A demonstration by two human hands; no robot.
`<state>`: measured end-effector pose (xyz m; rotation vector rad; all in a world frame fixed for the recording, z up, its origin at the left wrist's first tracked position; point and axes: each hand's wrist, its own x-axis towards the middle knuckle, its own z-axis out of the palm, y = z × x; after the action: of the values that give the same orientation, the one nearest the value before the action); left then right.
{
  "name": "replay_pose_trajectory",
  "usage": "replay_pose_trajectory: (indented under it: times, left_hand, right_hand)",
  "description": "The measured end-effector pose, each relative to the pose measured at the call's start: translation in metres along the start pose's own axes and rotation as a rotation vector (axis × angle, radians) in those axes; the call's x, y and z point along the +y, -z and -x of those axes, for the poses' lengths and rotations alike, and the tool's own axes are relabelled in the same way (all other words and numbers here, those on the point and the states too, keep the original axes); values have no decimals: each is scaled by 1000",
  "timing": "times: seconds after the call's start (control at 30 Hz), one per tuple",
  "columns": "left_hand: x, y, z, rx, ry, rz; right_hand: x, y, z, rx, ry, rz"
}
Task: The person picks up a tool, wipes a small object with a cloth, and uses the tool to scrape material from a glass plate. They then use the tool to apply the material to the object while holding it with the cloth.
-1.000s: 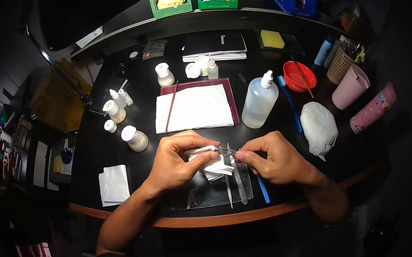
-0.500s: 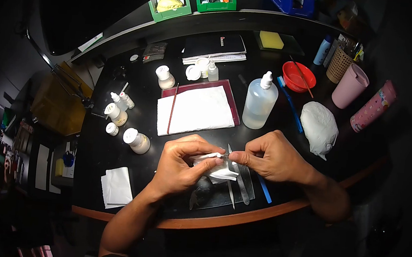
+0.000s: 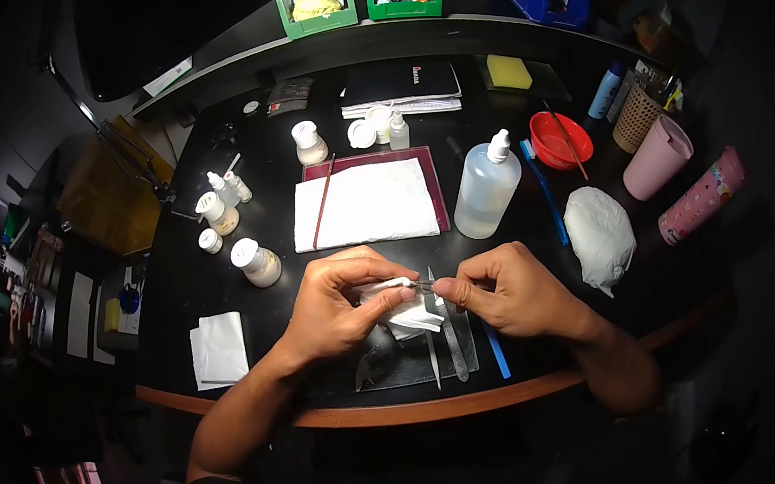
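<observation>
My left hand (image 3: 335, 300) is closed, pinching a folded white tissue (image 3: 413, 317) between thumb and fingers. From the tissue's upper edge sticks a small, thin metal piece (image 3: 424, 286), too small to name. The thumb and fingers of my right hand (image 3: 518, 292) pinch its other end. Below the hands lies a glass slab (image 3: 393, 373). A metal spatula (image 3: 454, 353) and a slim pointed tool (image 3: 434, 363) rest across it. To their right is a blue strip (image 3: 496, 350).
A white paper pad (image 3: 377, 204) carries a thin brush (image 3: 324, 203). Behind my right hand stand a large clear bottle (image 3: 485, 195), a red bowl (image 3: 555, 151) and a white wrapped lump (image 3: 598, 239). Small jars (image 3: 257, 264) and folded tissue (image 3: 221, 349) are at left.
My fingertips have moved slightly apart, and more of the thin metal piece shows between them. My left hand and the tissue have shifted a little left.
</observation>
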<state>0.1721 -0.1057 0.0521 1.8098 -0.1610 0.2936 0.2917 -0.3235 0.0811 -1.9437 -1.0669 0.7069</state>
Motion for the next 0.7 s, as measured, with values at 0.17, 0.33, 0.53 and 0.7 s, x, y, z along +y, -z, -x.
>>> replay_pose_trajectory:
  times: [0.17, 0.33, 0.53, 0.7]
  left_hand:
    - [1, 1, -1, 10, -4, -21]
    - [3, 1, -1, 9, 26, -3]
    - [2, 2, 0, 23, 22, 3]
    - [4, 4, -1, 63, 78, 12]
  right_hand:
    - [3, -4, -1, 42, -12, -177]
    - [7, -6, -1, 71, 74, -102]
    - [5, -7, -1, 74, 21, -31]
    - [6, -6, -1, 114, 7, -102]
